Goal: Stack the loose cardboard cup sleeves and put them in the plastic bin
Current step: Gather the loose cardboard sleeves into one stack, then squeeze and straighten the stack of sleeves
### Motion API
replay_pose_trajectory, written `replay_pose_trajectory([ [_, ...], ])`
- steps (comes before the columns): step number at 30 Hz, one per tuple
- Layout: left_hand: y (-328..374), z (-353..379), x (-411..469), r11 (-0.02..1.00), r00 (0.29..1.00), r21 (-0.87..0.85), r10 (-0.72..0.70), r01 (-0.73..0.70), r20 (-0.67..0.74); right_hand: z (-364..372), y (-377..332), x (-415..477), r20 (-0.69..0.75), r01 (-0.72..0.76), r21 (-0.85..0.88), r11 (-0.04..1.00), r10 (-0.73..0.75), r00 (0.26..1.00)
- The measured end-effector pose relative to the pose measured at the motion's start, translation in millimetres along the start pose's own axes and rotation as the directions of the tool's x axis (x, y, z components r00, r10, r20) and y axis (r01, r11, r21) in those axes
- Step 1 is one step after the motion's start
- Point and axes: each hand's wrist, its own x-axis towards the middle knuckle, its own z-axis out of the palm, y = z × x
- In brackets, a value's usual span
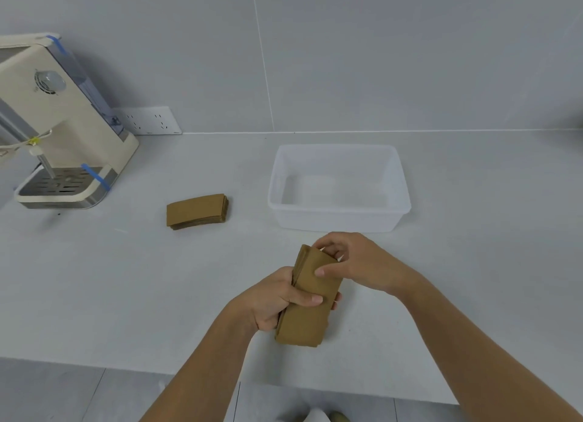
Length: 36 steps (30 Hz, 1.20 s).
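Head view: I see both hands on one stack of brown cardboard sleeves near the front edge of the pale bench. Left hand has its grip closed round the stack's middle, thumb across the top face, fingertips showing on the right side. Right hand pinches the far end, thumb on the top face, fingers curled over the end. Stack's near end looks to rest on or just above the bench, can't tell which. Second sleeve stack lies flat further left, apart from the hands. Clear plastic bin sits just beyond the hands, no sleeves inside. Cream coffee machine far left against the wall, wall socket just right of it.
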Motion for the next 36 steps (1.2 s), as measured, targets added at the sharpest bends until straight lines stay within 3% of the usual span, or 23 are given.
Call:
replay_pose_trajectory([
  [5, -0.5, 4.4, -6.4, 1.000, 1.000, 0.002, 0.012, -0.012, -0.008, 1.7, 0.3, -2.3, 0.021, 0.027, 0.106, 0.994, -0.030, 0.999],
  [12, 10.5, 3.8, -12.5, 0.998, 0.992, 0.066, 0.003, 0.005, -0.126, 3.7, -4.8, -0.1, -0.029, 0.061, 0.135, 0.989, -0.057, 0.998],
  [16, 22.4, -2.8, -17.4, 0.980, 0.980, 0.185, -0.032, 0.069, -0.194, 2.6, -7.2, 3.0, -0.105, 0.071, 0.183, 0.981, -0.052, 0.993],
  [20, 19.4, -14.8, -23.9, 0.968, 0.956, 0.244, 0.020, 0.054, -0.292, -5.0, -7.9, 6.8, -0.221, 0.089, 0.247, 0.965, -0.033, 0.975],
  [26, 3.3, -25.9, -25.8, 0.982, 0.874, 0.049, 0.187, -0.185, -0.449, -5.5, -9.4, 10.8, -0.327, 0.132, 0.346, 0.929, -0.013, 0.945],
  [31, -4.6, -18.3, -16.3, 0.899, 0.822, -0.214, 0.226, -0.383, -0.523, 9.0, -8.9, 14.5, -0.377, 0.154, 0.348, 0.925, -0.012, 0.926],
  [36, -7.9, -13.5, -14.0, 0.870, 0.792, -0.233, 0.246, -0.434, -0.559, 17.5, -6.1, 16.0, -0.378, 0.147, 0.309, 0.940, -0.021, 0.925],
])
